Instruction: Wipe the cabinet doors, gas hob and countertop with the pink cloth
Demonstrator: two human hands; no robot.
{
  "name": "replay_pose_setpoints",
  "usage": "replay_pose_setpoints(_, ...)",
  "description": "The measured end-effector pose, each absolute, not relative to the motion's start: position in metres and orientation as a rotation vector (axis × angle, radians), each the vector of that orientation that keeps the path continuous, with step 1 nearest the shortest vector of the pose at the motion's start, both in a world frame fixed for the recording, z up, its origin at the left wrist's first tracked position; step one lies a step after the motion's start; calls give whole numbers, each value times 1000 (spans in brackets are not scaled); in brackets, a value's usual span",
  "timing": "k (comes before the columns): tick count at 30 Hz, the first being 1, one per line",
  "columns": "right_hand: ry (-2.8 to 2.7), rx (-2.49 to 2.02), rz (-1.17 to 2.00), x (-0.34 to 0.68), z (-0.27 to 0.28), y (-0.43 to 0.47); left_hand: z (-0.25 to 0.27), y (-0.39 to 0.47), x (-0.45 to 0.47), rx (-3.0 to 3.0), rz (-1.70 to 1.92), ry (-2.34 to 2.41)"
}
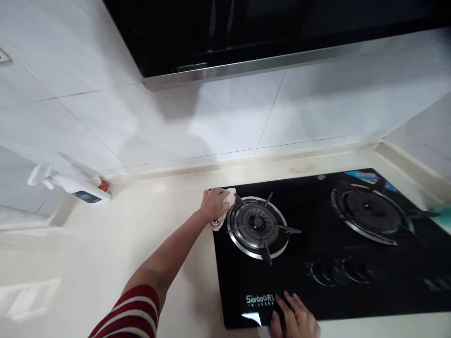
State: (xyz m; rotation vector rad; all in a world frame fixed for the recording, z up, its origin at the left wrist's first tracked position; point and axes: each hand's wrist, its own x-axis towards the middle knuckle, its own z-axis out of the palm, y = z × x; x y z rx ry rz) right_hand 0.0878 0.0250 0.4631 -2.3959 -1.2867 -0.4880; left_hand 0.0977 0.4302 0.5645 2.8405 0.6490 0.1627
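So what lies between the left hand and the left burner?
The head view shows a crumpled pale cloth between the left hand and left burner.

The cooktop (253, 277) was surfaced in smooth, glossy, glass-like sheet, its left burner (257, 224) ringed with shiny metal. The cloth (230, 198) was seen as soft, matt fabric. The counter (169, 206) was finished glossy, the wall (225, 122) faced with smooth tile. The spray bottle (90, 194) was made of plastic, the range hood (282, 28) edged with metal.

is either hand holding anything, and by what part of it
The left hand grips a crumpled cloth by its bunched middle; the right hand rests on the stove, holding nothing visible.
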Motion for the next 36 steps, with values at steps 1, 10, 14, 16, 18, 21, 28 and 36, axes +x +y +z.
replay_pose_setpoints(1, -1271, -2413, -481, 87, 465, 25, 566, 435, 108, 2847, 113, 638)
replay_pose_setpoints(10, -1198, -2369, -436, 83, 484, 34, 576, 445, 129, 2897, -233, 569)
replay_pose_setpoints(14, -1185, -2376, -421, 82, 483, 35, 576, 431, 111, 2904, -282, 579)
replay_pose_setpoints(16, -1182, -2377, -412, 81, 482, 34, 577, 425, 99, 2911, -281, 585)
replay_pose_setpoints(18, -1179, -2382, -405, 81, 480, 34, 579, 418, 85, 2922, -263, 591)
replay_pose_setpoints(21, -1177, -2385, -404, 81, 478, 34, 583, 401, 54, 2942, -220, 595)
replay_pose_setpoints(28, -1148, -2362, -411, 81, 477, 36, 577, 336, -25, 2952, -104, 582)
replay_pose_setpoints(36, -1138, -2381, -399, 82, 480, 37, 577, 385, 23, 2874, 0, 893)
